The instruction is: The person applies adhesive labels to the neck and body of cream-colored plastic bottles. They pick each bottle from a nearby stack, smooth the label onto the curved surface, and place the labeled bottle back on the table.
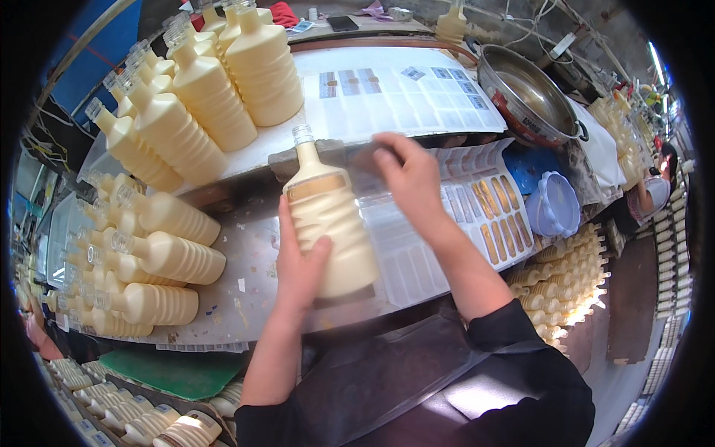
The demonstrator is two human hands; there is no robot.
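My left hand [302,264] grips a cream-coloured bottle [335,235] by its lower side, with the thumb across its front. The bottle is tilted, its clear neck pointing away from me, and a gold label band [316,187] lies across its shoulder. To the right of the bottle, my right hand [410,167] is raised above the bench and apart from it. Motion smears its fingertips, so whether they hold anything cannot be made out. Beneath my right forearm lies a sheet of gold labels [488,201], some of its spaces bare.
Upright cream bottles [261,71] crowd the back-left shelf; others lie stacked [175,257] at left. Another label sheet [402,93] lies on the raised shelf. A metal pan [532,93] and a pale blue basket [555,205] stand at right. More bottles [562,283] fill the lower right.
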